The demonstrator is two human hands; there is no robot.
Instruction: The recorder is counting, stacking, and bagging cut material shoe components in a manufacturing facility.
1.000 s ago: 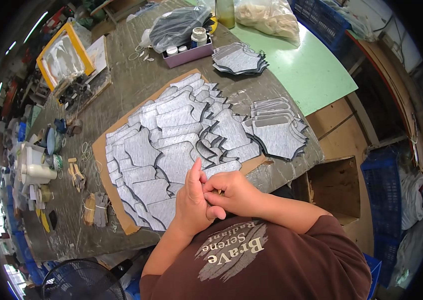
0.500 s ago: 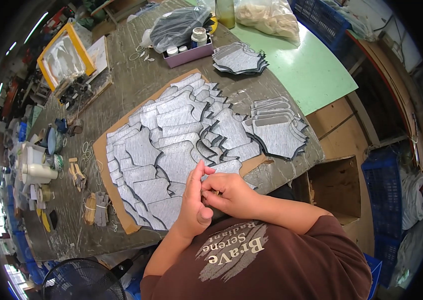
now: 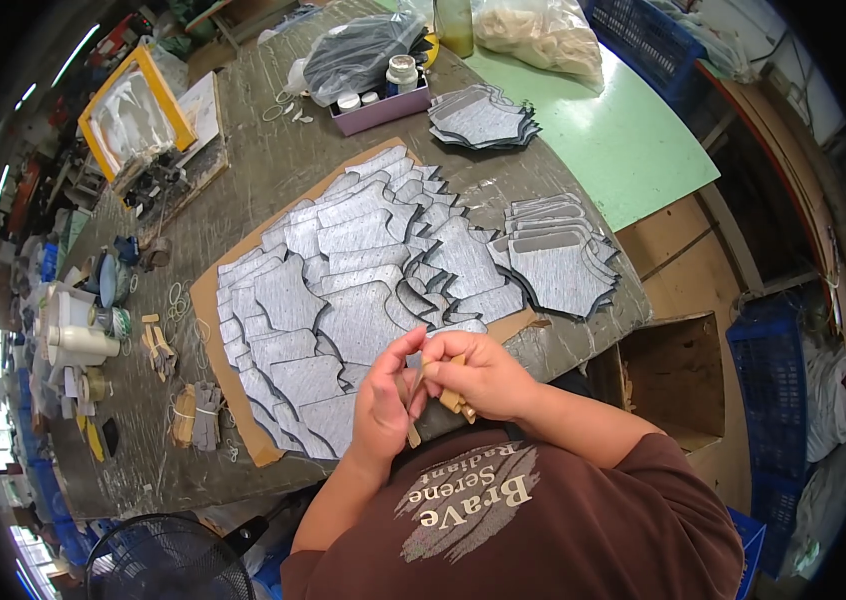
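My right hand (image 3: 483, 375) is closed round a small bundle of tan strips (image 3: 457, 401), whose ends stick out below the fingers. Close against it, my left hand (image 3: 380, 410) curls its fingers about a thin tan strip (image 3: 414, 436); the fingertips of both hands meet, partly hiding the grip. Just beyond the hands, overlapping rows of grey cut pieces (image 3: 358, 310) with dark edges and notched outlines cover a brown cardboard sheet (image 3: 261, 450). A fanned stack of similar grey pieces (image 3: 558, 270) lies to the right, another stack (image 3: 483, 115) farther back.
On the dark table (image 3: 243, 130) stand a purple box (image 3: 380, 115) with jars and a yellow frame (image 3: 183, 125). Tan strips (image 3: 157, 345) and tied bundles (image 3: 195, 417) lie left. A black fan (image 3: 168, 560) is at lower left, blue crates (image 3: 768, 370) at right.
My hands have shifted from a flat left palm beside a closed right hand to both working on tan strips. The bundle in my right hand now shows; my left fingers have curled.
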